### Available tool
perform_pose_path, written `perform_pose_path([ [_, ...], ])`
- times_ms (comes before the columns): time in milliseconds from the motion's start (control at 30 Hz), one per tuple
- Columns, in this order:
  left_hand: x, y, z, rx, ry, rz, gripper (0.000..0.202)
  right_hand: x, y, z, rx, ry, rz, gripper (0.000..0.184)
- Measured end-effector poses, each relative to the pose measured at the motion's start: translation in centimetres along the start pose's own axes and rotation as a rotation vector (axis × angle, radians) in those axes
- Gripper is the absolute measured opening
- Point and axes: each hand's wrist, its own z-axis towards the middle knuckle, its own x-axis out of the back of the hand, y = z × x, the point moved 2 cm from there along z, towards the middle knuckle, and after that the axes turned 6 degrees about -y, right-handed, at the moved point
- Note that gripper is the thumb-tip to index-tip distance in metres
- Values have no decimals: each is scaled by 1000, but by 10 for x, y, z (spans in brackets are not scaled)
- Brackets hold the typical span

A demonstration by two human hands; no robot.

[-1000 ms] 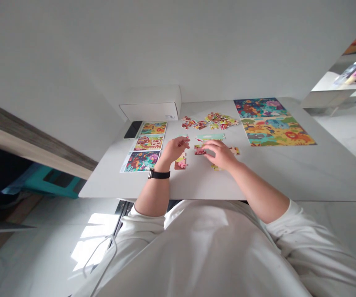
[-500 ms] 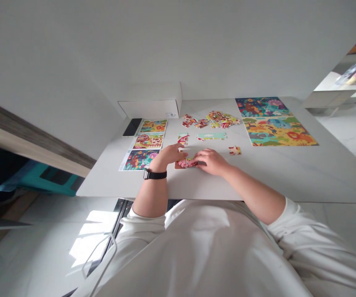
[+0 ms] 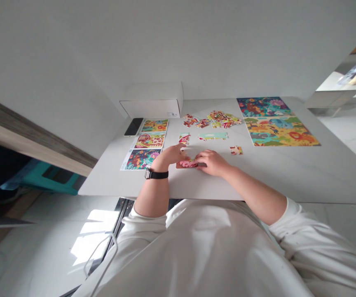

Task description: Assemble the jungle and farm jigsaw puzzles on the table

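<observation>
Hands of a seated person meet over jigsaw pieces near the front edge of a pale table (image 3: 258, 179). Pink-and-brown puzzle pieces (image 3: 185, 164) lie flat just in front of the body, partly covered by the fingers. The left hand (image 3: 174, 155), a black watch (image 3: 157, 174) on its wrist, arches over their far left side with fingers curled and slightly apart; whether it grips or only steadies cannot be told. The right hand (image 3: 211, 162) has its fingers bent together, tips at the right end of the pink pieces; whether it pinches the edge or presses down is hidden.

The step in hand seems to be fitting these pieces edge to edge. To do it well, the left hand should hold its side flat and still while the right lines up tab and socket, then presses straight down, since a sideways shove could buckle the join. Care is wise at the far side, where a red barn section (image 3: 184, 139) sits close to the left fingers and could be nudged. The printed farm picture (image 3: 149, 140), left of the hands, serves as a check. A pale green strip (image 3: 212, 135) lies beyond, well clear of the right hand.
</observation>
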Motion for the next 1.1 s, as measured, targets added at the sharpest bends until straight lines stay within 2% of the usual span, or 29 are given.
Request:
perform_pose_path([
  [200, -2, -6, 2, -37, -1, -9, 76, -2, 4, -1, 12, 3, -17, 34],
  [500, -1, 1, -1, -4, 0, -10, 79, 1, 2, 0, 27, -16, -7, 28],
  [600, -3, 1, 1, -5, -1, 8, 77, 23, 16, -8, 8, 46, 42, 22],
  [700, -4, 2, 1, -11, -26, 15, 77, 57, 39, -26, -125, 259, 108, 24],
  [767, -2, 3, -1, -14, -43, 19, 81, 74, 50, -41, -206, 306, 133, 24],
  [833, -1, 5, -2, -22, -62, 27, 86, 81, 54, -54, -259, 281, 151, 24],
  [900, 0, 5, -3, -32, -80, 32, 89, 79, 51, -64, -273, 204, 161, 25],
  [1100, -4, -3, 6, -37, -64, 14, 94, 63, 35, -78, -191, -47, 71, 29],
])
